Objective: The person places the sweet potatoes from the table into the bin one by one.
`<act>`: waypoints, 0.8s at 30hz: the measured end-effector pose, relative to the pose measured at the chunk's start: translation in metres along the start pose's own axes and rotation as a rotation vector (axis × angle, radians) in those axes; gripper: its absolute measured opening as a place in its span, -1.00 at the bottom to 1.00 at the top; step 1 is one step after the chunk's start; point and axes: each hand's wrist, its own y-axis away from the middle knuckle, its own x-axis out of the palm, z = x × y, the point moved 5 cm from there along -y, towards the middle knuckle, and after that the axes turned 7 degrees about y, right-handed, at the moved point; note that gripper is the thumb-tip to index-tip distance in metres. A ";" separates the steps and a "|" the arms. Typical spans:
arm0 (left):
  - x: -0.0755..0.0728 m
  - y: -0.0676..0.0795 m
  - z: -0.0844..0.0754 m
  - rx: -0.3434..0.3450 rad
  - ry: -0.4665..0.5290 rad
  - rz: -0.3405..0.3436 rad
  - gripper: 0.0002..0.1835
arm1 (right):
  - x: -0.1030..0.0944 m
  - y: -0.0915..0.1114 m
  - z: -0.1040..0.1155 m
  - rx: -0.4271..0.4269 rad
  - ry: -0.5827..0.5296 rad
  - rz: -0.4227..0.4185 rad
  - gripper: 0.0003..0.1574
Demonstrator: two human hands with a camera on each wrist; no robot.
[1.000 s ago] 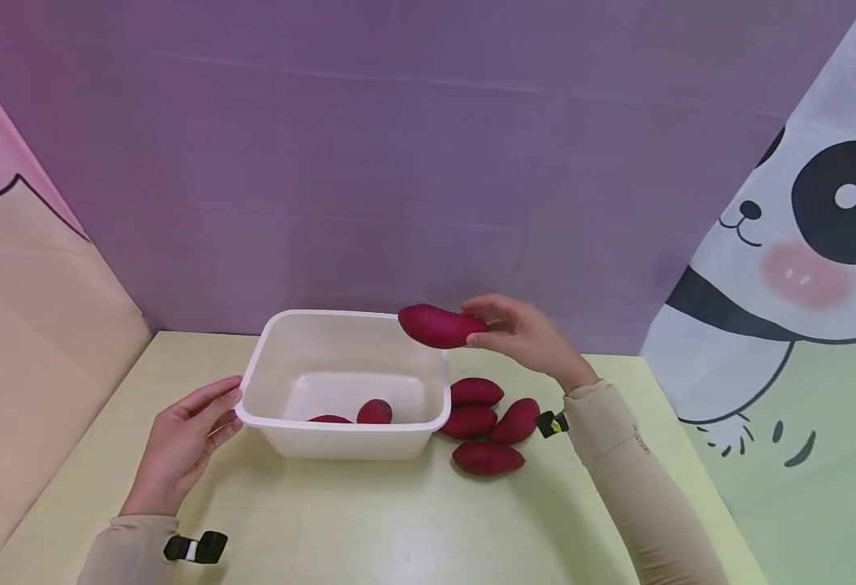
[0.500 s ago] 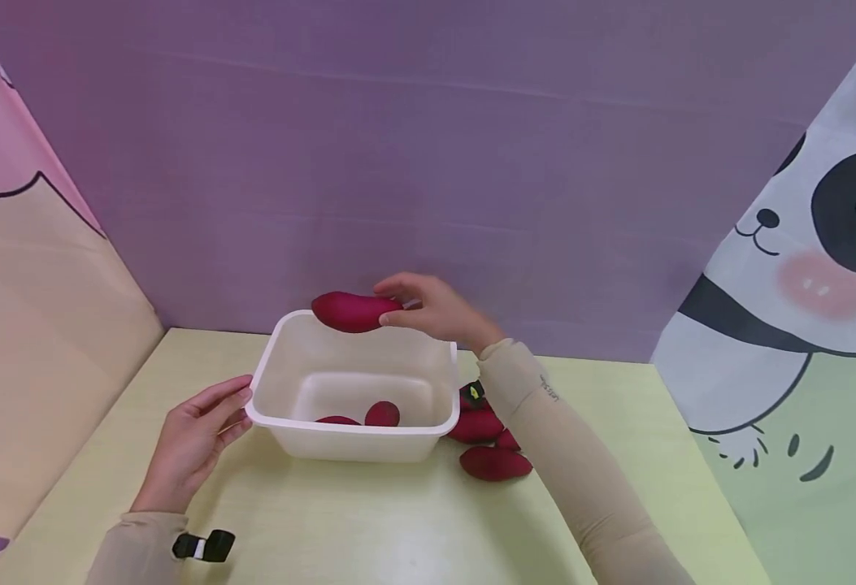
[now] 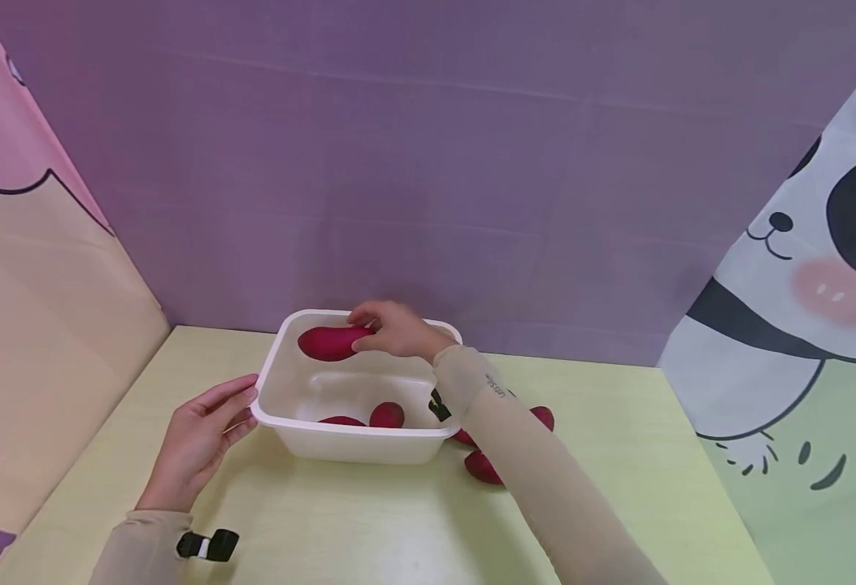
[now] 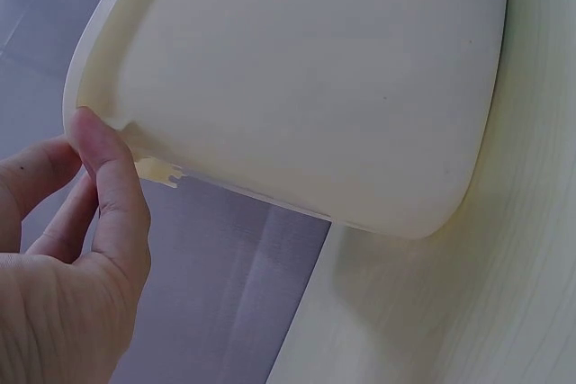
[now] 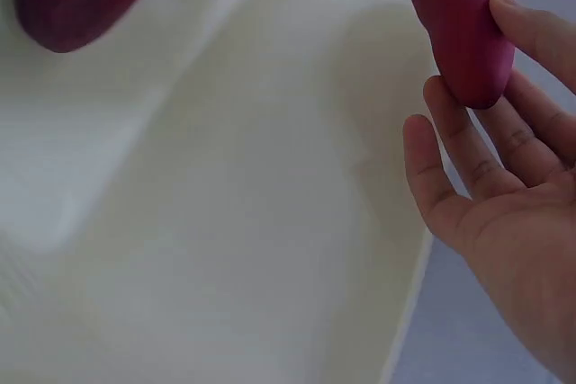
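Note:
My right hand (image 3: 397, 331) pinches one end of a purple-red sweet potato (image 3: 328, 344) over the far part of a white plastic tub (image 3: 358, 445). In the right wrist view the thumb and fingers grip this sweet potato (image 5: 463, 29) against the tub's pale inner wall. At the tub's left rim, my left hand (image 3: 197, 439) pinches the edge; the left wrist view shows its fingers on the tub's corner (image 4: 297, 69). Inside the tub lie a sweet potato seen end-on (image 3: 387, 415) and another mostly hidden by the near wall (image 3: 342, 421).
Right of the tub, several more sweet potatoes (image 3: 482, 468) lie on the pale wooden table (image 3: 340, 520), partly hidden by my right forearm. A purple backdrop (image 3: 428, 162) rises behind the table, with printed cloth panels (image 3: 779, 325) at the sides.
My right hand has carried the sweet potato leftward from the tub's right rim, then lowered it into the tub's opening. The left hand stays on the rim.

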 end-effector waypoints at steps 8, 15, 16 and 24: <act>-0.002 0.000 0.001 0.001 -0.002 0.002 -0.71 | 0.027 -0.004 -0.005 0.030 0.069 0.093 -0.51; -0.002 -0.001 0.000 0.007 0.019 0.010 -0.73 | 0.036 -0.006 -0.002 0.033 0.065 0.118 -0.50; -0.002 -0.001 0.000 0.009 0.021 0.013 -0.73 | 0.035 -0.006 -0.001 0.027 0.080 0.113 -0.51; -0.002 -0.001 0.002 0.006 0.013 0.006 -0.72 | 0.011 -0.002 0.016 -0.021 0.163 0.096 -0.53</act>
